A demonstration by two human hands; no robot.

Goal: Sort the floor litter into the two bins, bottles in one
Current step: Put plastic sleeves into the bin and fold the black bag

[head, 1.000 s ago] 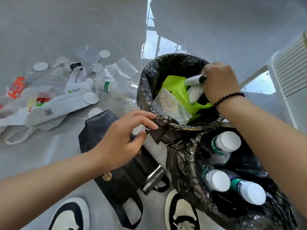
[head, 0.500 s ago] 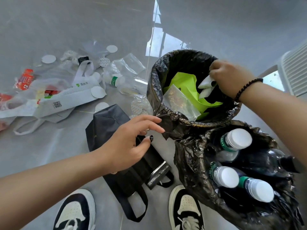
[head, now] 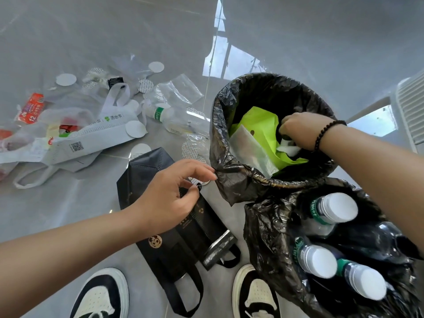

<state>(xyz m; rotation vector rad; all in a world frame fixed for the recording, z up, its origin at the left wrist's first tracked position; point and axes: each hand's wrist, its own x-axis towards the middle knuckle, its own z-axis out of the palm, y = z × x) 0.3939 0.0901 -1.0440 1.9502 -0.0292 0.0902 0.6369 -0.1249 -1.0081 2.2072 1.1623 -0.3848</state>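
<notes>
Right hand (head: 300, 129) inside far bin (head: 220, 134), fingers curled round white wrapper (head: 288, 150) above green bag (head: 257, 120). Left hand (head: 169, 198) loosely spread, fingertips touching bin liner rim. Bottles (head: 332, 210) in near bin (head: 263, 237).

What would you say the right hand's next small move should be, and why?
Probably let go. The right hand is already down inside the far bin, its fingers curled round white crumpled litter just above the green bag. The left hand hangs open beside the liner's edge, so nothing seems to block the drop.
</notes>
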